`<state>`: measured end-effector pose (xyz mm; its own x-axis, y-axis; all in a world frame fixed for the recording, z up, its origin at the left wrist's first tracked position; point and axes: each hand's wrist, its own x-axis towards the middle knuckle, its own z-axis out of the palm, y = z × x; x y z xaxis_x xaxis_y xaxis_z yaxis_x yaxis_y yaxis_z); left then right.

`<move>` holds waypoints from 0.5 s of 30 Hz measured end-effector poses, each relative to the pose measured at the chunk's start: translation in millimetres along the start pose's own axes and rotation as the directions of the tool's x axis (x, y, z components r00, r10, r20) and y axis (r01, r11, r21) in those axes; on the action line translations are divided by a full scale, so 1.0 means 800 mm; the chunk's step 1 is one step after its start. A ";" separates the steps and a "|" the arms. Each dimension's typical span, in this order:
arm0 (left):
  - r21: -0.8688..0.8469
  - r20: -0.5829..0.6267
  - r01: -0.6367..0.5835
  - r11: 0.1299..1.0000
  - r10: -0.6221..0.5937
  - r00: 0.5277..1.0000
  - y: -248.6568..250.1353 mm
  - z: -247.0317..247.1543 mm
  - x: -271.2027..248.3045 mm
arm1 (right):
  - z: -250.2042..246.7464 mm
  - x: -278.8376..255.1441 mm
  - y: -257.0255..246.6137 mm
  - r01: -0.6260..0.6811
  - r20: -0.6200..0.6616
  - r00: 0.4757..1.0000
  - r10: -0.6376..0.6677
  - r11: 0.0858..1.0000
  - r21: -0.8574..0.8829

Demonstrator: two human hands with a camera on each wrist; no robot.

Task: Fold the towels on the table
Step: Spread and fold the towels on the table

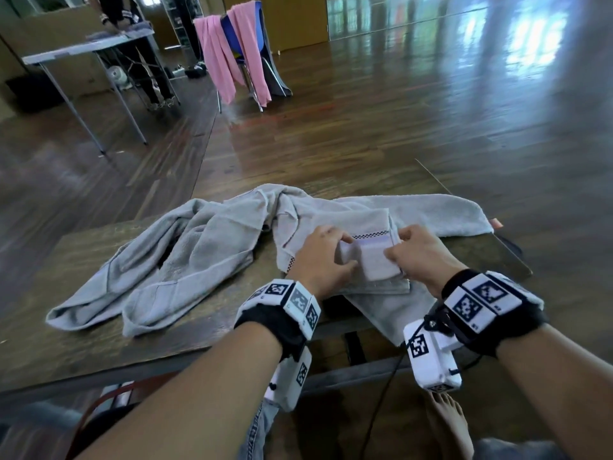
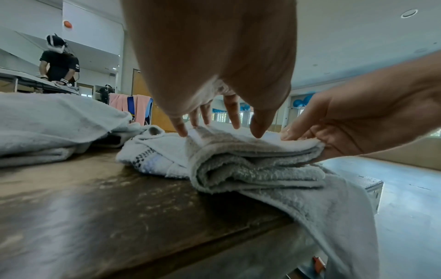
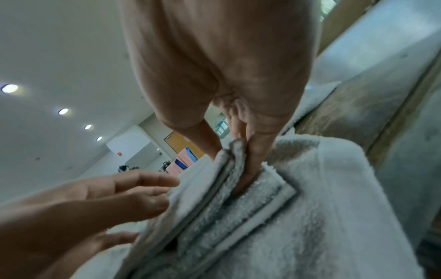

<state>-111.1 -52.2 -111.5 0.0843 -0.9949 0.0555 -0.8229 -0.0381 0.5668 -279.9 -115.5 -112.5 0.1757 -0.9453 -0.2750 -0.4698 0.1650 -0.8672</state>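
Observation:
A small white towel [image 1: 374, 260], folded into a thick block, lies on a larger grey towel [image 1: 431, 214] spread over the wooden table [image 1: 83, 327]. My left hand [image 1: 346, 254] rests on the block's left end with fairly straight fingers, and its fingertips [image 2: 181, 130] touch the top layer. My right hand [image 1: 394, 247] pinches the upper layers at the right end. In the right wrist view, the right hand [image 3: 229, 156] has its thumb on one side and its fingers [image 3: 253, 162] tucked between the layers of the folded towel [image 3: 226, 217]. A crumpled grey towel [image 1: 185, 260] lies to the left.
The spread towel hangs over the table's near edge [image 2: 334, 217]. A dark flat object [image 1: 510, 257] lies at the table's right end. Beyond stand a blue chair draped with pink towels [image 1: 232, 51] and another table [image 1: 89, 48] with a person at it.

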 end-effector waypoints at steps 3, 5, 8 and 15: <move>0.032 -0.051 0.080 0.996 -0.078 0.996 -0.007 0.006 0.001 | -0.004 0.000 0.005 0.024 -0.021 0.999 -0.027 0.992 -0.122; 0.015 -0.095 0.113 0.993 -0.111 0.989 -0.007 0.006 -0.001 | -0.005 -0.002 0.006 0.044 -0.022 0.999 -0.049 0.980 -0.194; 0.147 -0.060 0.029 0.989 -0.020 0.998 -0.004 0.009 -0.004 | -0.004 -0.007 0.006 0.099 -0.035 0.992 -0.117 0.936 -0.338; 0.258 0.100 -0.119 0.959 0.096 0.990 0.006 0.020 -0.010 | -0.001 -0.013 0.009 0.169 -0.037 0.975 -0.220 0.838 -0.520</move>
<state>-124.9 -45.9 -122.3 -0.0521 -0.9983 0.0269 -0.9439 0.0580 0.3251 -286.0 -104.6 -115.8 0.2423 -0.9682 -0.0619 -0.8133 -0.1679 -0.5571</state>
